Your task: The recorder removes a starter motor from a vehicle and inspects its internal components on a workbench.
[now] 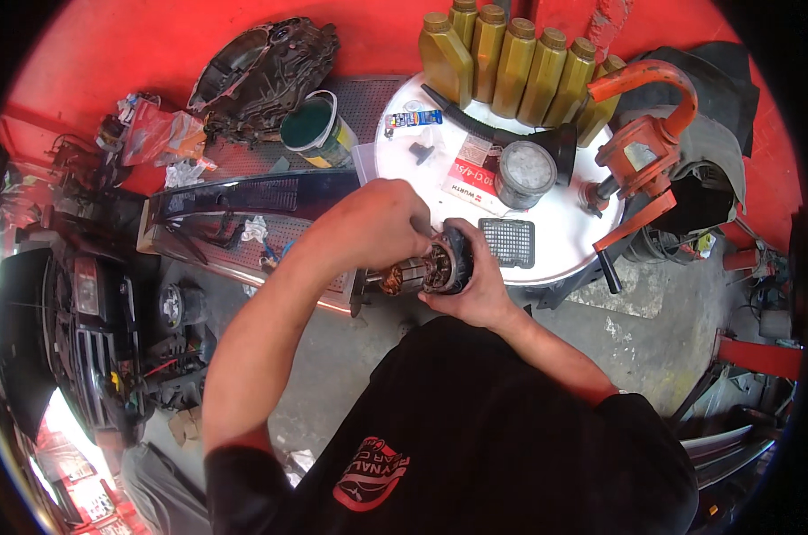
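Note:
In front of my chest, over the near edge of the round white table (546, 264), is a partly open electric motor. Its armature (402, 277), with copper windings, sticks out to the left from a dark round end housing (458, 259). My right hand (487, 290) is wrapped round the housing from the right. From above left, my left hand (381, 218) reaches in with curled fingers, its fingertips at the joint between armature and housing. Whatever those fingertips pinch is hidden by the hand itself.
Several gold oil bottles (515, 67) line the table's back. A clear round tub (527, 175), a black grille (507, 243) and an orange hand-cranked tool (640, 160) are on the right. Leftward are a bucket (317, 134), a gearbox casing (266, 76) and a long dark panel (243, 198).

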Demonstrator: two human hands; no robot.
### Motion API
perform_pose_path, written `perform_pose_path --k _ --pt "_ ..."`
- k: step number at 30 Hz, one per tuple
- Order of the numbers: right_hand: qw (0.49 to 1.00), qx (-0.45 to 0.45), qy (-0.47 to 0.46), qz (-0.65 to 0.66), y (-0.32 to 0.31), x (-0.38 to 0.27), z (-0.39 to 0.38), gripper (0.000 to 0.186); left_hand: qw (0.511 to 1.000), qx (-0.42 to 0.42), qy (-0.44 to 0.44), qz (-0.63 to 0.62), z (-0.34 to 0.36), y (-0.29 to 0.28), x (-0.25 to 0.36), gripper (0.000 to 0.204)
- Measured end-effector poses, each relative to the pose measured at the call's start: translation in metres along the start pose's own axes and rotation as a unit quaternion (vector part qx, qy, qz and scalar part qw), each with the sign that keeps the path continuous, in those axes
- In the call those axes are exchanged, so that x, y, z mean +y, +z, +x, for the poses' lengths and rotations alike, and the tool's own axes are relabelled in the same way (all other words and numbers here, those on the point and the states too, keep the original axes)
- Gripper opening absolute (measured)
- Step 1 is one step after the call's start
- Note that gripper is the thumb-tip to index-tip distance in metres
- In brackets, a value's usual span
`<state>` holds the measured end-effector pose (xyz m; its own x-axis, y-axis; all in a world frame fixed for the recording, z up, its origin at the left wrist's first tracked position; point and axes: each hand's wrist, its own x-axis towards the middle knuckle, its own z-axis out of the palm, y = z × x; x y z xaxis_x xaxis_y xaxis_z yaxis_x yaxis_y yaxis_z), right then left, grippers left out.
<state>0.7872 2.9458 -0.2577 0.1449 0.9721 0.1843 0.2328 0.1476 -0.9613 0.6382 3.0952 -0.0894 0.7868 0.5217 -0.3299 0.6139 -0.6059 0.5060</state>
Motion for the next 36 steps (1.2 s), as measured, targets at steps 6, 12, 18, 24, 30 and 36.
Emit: perform_pose_path --k 6,12,18,24,30,36 --pt "0.999 -0.021 0.013 0.033 -0.003 0.002 -0.006 0.112 0.993 -0.105 -0.034 0.036 0.018 0.001 0.008 0.025" --pt "0.999 -0.022 -0.028 0.001 -0.010 -0.003 -0.008 0.106 0.993 -0.092 -0.039 0.063 0.020 0.013 0.019 0.024" --pt "0.999 -0.025 -0.038 0.013 -0.010 0.000 -0.006 0.103 0.984 -0.018 -0.069 0.163 0.012 0.031 0.034 0.019" --pt "0.998 -0.037 -0.038 0.020 -0.010 0.006 -0.004 0.102 0.987 -0.001 -0.065 0.145 0.007 0.036 0.031 0.016" --pt "0.995 -0.096 -0.040 0.006 -0.018 -0.001 0.006 0.099 0.990 0.027 0.066 0.124 0.001 0.040 0.000 0.015" --pt "0.984 -0.159 -0.078 0.021 -0.021 -0.001 0.009 0.101 0.995 -0.093 0.018 0.007 -0.002 0.025 -0.014 0.014"
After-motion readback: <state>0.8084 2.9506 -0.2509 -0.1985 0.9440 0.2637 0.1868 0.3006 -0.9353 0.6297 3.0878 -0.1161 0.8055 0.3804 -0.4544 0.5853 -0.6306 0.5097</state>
